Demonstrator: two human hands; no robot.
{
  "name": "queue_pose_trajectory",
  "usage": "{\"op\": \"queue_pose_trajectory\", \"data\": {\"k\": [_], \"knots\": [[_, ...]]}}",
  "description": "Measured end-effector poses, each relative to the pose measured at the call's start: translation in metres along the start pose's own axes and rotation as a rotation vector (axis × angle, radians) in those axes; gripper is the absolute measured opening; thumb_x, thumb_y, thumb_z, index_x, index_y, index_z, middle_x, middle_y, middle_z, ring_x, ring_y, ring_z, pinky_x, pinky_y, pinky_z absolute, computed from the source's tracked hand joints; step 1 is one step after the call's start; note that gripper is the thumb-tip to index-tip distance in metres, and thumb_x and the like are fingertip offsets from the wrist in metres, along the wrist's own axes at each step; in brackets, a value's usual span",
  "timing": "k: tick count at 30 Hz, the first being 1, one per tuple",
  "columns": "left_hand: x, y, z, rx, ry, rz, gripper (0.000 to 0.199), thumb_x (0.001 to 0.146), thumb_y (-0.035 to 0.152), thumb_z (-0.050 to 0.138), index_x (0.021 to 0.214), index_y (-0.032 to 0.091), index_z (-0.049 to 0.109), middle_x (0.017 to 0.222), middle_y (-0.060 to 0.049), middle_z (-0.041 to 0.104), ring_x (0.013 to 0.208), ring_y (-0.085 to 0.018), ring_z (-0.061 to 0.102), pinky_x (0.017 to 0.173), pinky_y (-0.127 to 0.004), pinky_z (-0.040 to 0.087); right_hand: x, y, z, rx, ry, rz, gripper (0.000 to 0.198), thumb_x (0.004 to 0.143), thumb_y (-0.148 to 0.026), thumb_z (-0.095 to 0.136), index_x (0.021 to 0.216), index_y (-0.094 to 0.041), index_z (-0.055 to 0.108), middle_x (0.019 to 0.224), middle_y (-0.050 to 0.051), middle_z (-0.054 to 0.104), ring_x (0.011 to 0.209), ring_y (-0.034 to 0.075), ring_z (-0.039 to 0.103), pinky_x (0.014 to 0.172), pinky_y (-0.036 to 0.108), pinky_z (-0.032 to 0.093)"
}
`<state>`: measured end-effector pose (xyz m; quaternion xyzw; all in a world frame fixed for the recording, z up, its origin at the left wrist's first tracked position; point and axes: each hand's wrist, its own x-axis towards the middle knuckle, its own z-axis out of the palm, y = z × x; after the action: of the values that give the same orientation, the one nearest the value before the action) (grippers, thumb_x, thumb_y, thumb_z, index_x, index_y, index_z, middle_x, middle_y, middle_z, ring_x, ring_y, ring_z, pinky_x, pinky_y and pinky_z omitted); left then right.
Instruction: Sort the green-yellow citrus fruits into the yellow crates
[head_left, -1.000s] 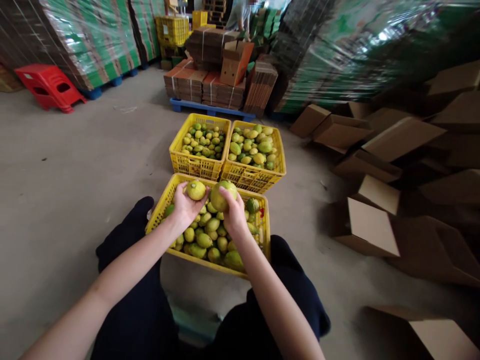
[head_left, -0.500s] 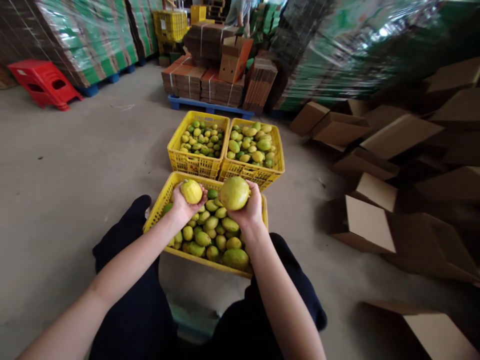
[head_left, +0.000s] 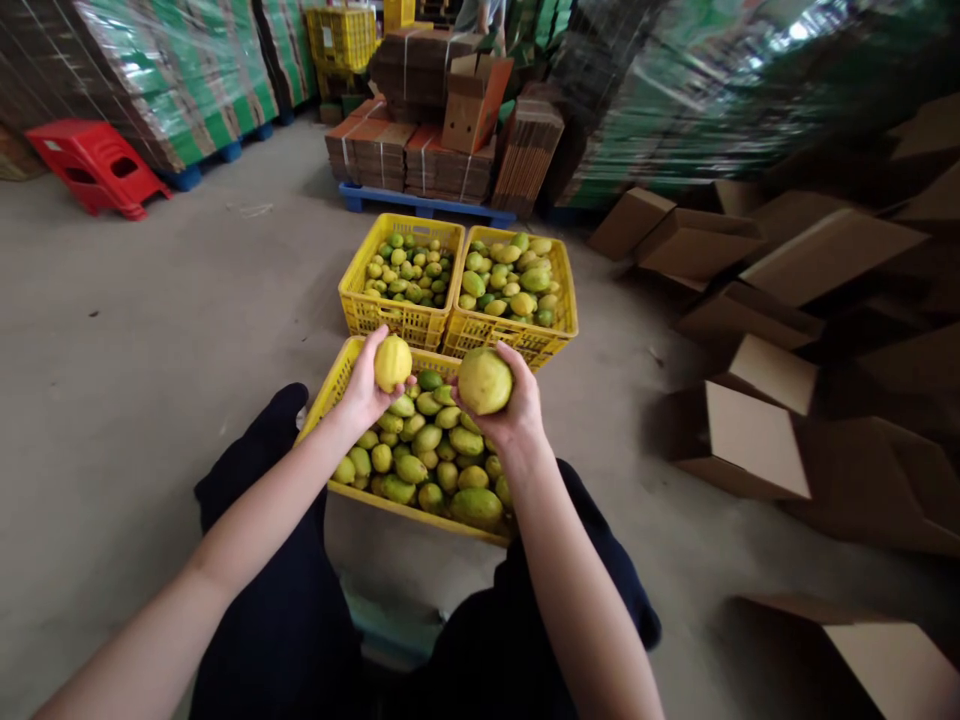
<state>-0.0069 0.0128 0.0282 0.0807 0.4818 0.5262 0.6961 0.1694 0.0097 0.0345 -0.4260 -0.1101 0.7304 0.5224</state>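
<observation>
Left hand (head_left: 365, 385) lemon (head_left: 393, 362), right hand (head_left: 513, 408) lemon (head_left: 484, 380)

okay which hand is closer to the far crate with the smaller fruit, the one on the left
Left. The left hand, holding a small yellow fruit, sits just short of that far left crate; the right hand is off toward the neighbouring crate.

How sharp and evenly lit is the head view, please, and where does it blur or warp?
Head view: soft, even light; the left hand with its small lemon and the right hand with its larger lemon are sharp; the wrapped stacks at upper right smear with glare; edges bow from wide-angle distortion.
</observation>
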Motion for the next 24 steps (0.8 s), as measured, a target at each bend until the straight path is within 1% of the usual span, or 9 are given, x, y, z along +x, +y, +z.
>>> {"op": "queue_pose_trajectory", "data": {"k": [2,4,8,12,14,16,18,20,24], "knots": [[0.001,0.0,0.0,0.02,-0.001,0.036,0.032,0.088,0.047,0.065,0.092,0.016,0.067,0.062,-0.002,0.064,0.046,-0.012,0.058,0.038,-0.019,0.044,0.0,0.001,0.0,0.037,0.019,-0.016,0.023,0.071,-0.042,0.074,0.078,-0.024,0.062,0.066,0.001,0.067,0.072,0.023,0.07,0.063,0.036,0.061],[0.004,-0.001,0.0,0.012,-0.048,0.041,0.034,0.091,0.047,0.061,0.094,0.013,0.068,0.066,-0.005,0.067,0.051,-0.013,0.062,0.046,-0.022,0.052,0.002,0.002,-0.001,0.096,0.051,-0.03,0.021,0.074,-0.041,0.072,0.079,-0.024,0.062,0.068,0.0,0.069,0.068,0.02,0.068,0.061,0.033,0.059],[0.006,0.0,0.001,-0.058,-0.176,0.028,0.041,0.099,0.046,0.047,0.103,0.011,0.07,0.074,-0.008,0.071,0.056,-0.013,0.064,0.051,-0.021,0.054,0.01,0.006,-0.004,0.182,0.054,0.044,0.021,0.084,-0.044,0.061,0.086,-0.024,0.064,0.074,0.001,0.073,0.066,0.019,0.069,0.055,0.029,0.055],[0.002,0.003,0.0,-0.146,-0.269,-0.015,0.035,0.101,0.033,0.039,0.114,0.016,0.067,0.09,-0.007,0.076,0.063,-0.016,0.069,0.054,-0.024,0.058,0.011,0.005,-0.001,0.241,0.071,0.084,0.019,0.095,-0.03,0.046,0.093,-0.023,0.064,0.076,0.003,0.074,0.068,0.02,0.07,0.063,0.034,0.061],[-0.001,0.004,-0.002,-0.205,-0.27,-0.065,0.037,0.102,0.036,0.037,0.111,0.015,0.066,0.086,-0.007,0.075,0.061,-0.015,0.069,0.051,-0.023,0.057,0.009,0.003,0.0,0.255,0.098,0.118,0.026,0.098,-0.029,0.039,0.095,-0.022,0.064,0.074,0.005,0.074,0.069,0.021,0.071,0.065,0.036,0.062],[-0.002,0.005,-0.003,-0.278,-0.25,-0.106,0.038,0.101,0.041,0.04,0.106,0.013,0.066,0.078,-0.007,0.072,0.061,-0.015,0.069,0.051,-0.022,0.058,0.005,0.001,0.002,0.245,0.085,0.147,0.029,0.099,-0.037,0.041,0.095,-0.02,0.065,0.074,0.007,0.074,0.07,0.023,0.071,0.065,0.038,0.063],[-0.001,0.005,-0.004,-0.344,-0.235,-0.105,0.034,0.099,0.04,0.046,0.103,0.013,0.065,0.074,-0.006,0.07,0.065,-0.016,0.071,0.056,-0.022,0.06,0.001,0.0,0.002,0.218,0.031,0.143,0.028,0.095,-0.041,0.05,0.093,-0.019,0.066,0.073,0.007,0.074,0.073,0.024,0.072,0.066,0.038,0.063],[-0.001,0.006,-0.004,-0.365,-0.218,-0.081,0.027,0.098,0.036,0.05,0.103,0.015,0.065,0.074,-0.004,0.07,0.065,-0.014,0.071,0.057,-0.021,0.06,-0.003,-0.001,0.003,0.196,-0.036,0.12,0.023,0.091,-0.04,0.057,0.09,-0.019,0.067,0.071,0.006,0.073,0.074,0.023,0.073,0.068,0.038,0.064],[-0.003,0.006,-0.001,-0.334,-0.206,-0.095,0.022,0.097,0.035,0.053,0.099,0.017,0.066,0.079,-0.004,0.07,0.059,-0.011,0.067,0.048,-0.016,0.053,-0.007,-0.001,0.005,0.181,-0.098,0.137,0.018,0.09,-0.035,0.058,0.088,-0.019,0.067,0.071,0.005,0.073,0.074,0.022,0.073,0.067,0.036,0.064]]}}
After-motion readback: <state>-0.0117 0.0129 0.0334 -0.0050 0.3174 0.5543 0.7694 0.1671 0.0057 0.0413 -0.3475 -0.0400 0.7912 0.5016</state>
